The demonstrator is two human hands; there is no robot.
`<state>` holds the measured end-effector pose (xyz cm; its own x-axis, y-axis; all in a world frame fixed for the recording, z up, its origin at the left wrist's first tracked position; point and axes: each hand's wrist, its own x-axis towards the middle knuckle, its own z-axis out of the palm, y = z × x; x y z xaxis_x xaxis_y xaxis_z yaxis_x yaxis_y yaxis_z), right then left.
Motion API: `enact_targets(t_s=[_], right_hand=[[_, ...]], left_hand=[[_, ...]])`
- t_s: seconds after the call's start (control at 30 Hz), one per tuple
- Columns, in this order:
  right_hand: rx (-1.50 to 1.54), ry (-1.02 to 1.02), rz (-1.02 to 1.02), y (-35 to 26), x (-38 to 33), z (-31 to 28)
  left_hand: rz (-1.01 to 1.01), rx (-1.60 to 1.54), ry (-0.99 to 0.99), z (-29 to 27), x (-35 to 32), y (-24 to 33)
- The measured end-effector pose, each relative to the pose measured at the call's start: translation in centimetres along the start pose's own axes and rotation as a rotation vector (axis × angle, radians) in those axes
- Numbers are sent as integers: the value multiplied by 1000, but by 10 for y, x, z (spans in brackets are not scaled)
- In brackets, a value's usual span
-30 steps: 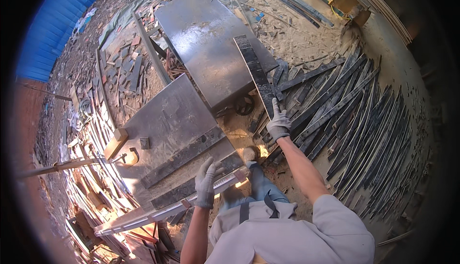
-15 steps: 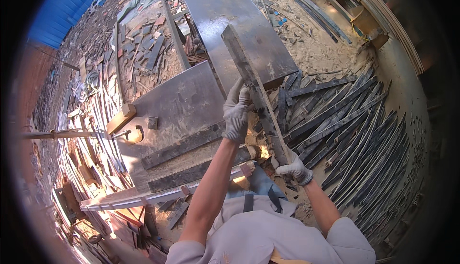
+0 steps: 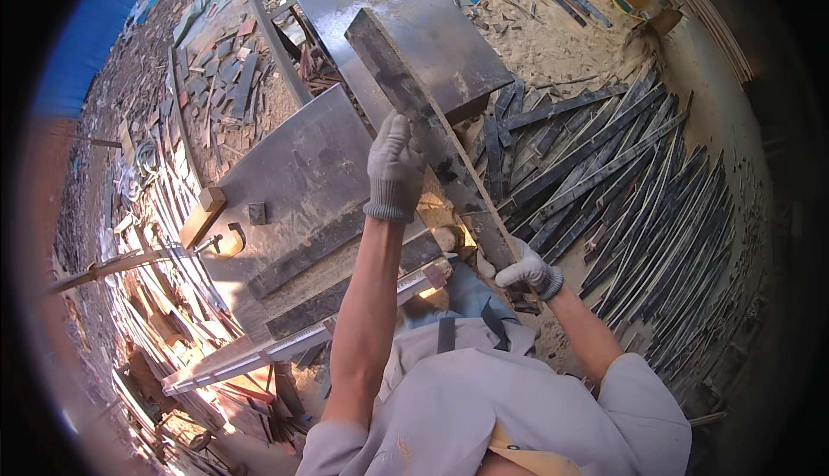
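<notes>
Beyond the left fingers stands a metal table (image 3: 440,44); across both palms slants a dark board (image 3: 436,135). The left hand (image 3: 395,165) curls round its edge, the right hand (image 3: 528,273) clasps its near end. Steadying seems underway; shifting it calls for matched grips.

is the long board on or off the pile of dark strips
Off: the left hand and right hand hold the long board, left of the strip pile in view.

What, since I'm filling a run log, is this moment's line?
Left hand: against dark board; right hand: gripping its near end; metal tabletop: dark strips
</notes>
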<state>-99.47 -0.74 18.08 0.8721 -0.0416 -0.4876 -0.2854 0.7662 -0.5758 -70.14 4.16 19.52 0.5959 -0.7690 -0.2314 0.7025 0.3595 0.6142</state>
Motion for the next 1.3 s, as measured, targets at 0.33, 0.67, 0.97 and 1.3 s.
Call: enact_targets(t_s=[0.33, 0.67, 0.97, 1.3], right_hand=[[-353, -112, 165, -42, 11, 28], [35, -369, 471, -54, 35, -16], [269, -370, 631, -20, 29, -9], [-1545, 255, -177, -13, 36, 55]], left_hand=[[-92, 323, 667, 4, -17, 3], [97, 104, 375, -68, -54, 15], [193, 227, 230, -106, -81, 43], [178, 161, 754, -100, -76, 41]])
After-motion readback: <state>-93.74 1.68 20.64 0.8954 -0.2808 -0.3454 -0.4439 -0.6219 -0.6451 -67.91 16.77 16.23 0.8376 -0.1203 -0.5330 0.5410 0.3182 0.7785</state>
